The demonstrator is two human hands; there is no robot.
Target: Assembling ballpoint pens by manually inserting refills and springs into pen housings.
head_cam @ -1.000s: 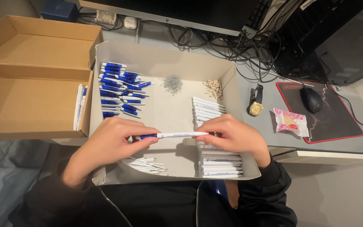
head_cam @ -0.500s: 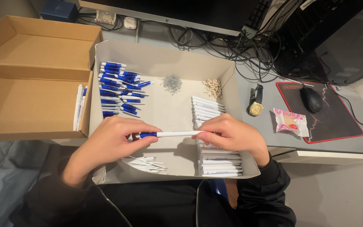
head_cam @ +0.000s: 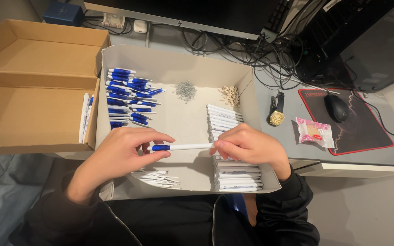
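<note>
Grey desk (head_cam: 292, 150) spans centre to 3 o'clock; its white front edge runs along approx. 4 o'clock. Monitor base (head_cam: 178, 20) at 12 o'clock, w/ tangled black cables (head_cam: 256, 50) just right of it. Dark computer tower (head_cam: 356, 41) at 1–2 o'clock. Black mouse mat w/ red border (head_cam: 370, 123) at 3 o'clock, black mouse (head_cam: 337, 107) on it. Wristwatch (head_cam: 277, 116) and pink snack packet (head_cam: 314, 132) lie betw. mat and centre. Open brown cardboard box (head_cam: 28, 100) at 9–10 o'clock. Pale floor (head_cam: 365, 209) at 4–5 o'clock; blue-grey fabric (head_cam: 5, 191) at 8 o'clock. Light dim, even.
</note>
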